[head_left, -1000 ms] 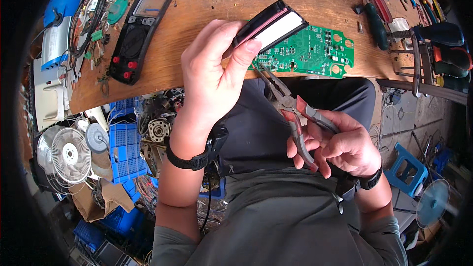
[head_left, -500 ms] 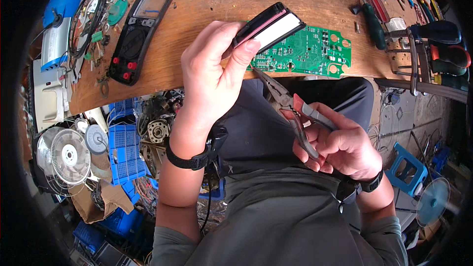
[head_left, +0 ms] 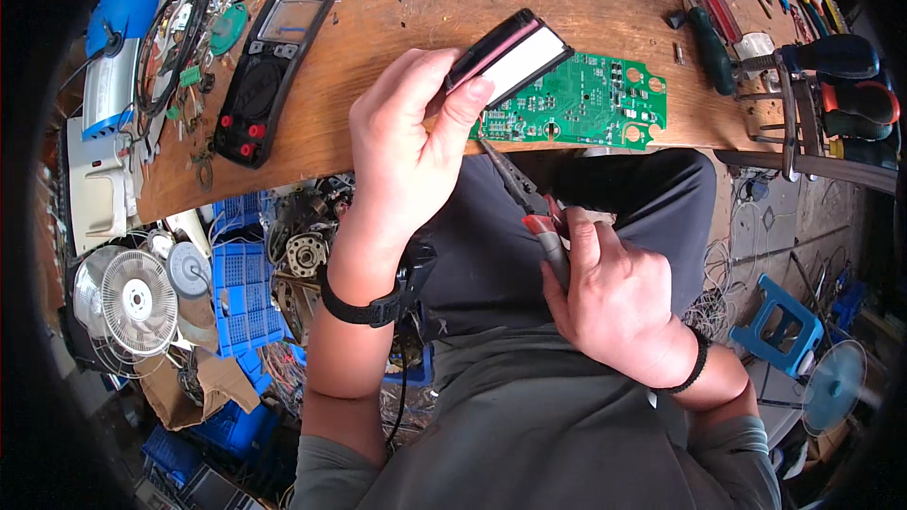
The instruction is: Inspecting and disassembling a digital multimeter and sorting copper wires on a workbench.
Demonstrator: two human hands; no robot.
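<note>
My left hand (head_left: 402, 156) is closed, thumb and fingers pinching a black-framed rectangular part with a white panel (head_left: 521, 66), tilted above the bench. Just behind that part lies a green circuit board (head_left: 600, 104), partly covered by it; whether the two are joined I cannot tell. My right hand (head_left: 619, 297), back upward, wraps round the red and grey handles of long-nose pliers (head_left: 520, 187). Their tip points up and left, at the bench edge near the board's lower left corner. Whether the jaws grip anything is too small to see.
An empty black meter casing (head_left: 269, 76) with red sockets lies left on the wooden bench (head_left: 378, 19). Screwdrivers (head_left: 713, 47) and a tool rack (head_left: 789, 113) stand at the right. Cables and scraps crowd the far left; a fan (head_left: 137, 300) and blue crates (head_left: 248, 293) sit below.
My right hand has rolled over from palm up to back up, turning the pliers and bringing their handles together. The left hand keeps its hold on the black-framed part almost unmoved.
</note>
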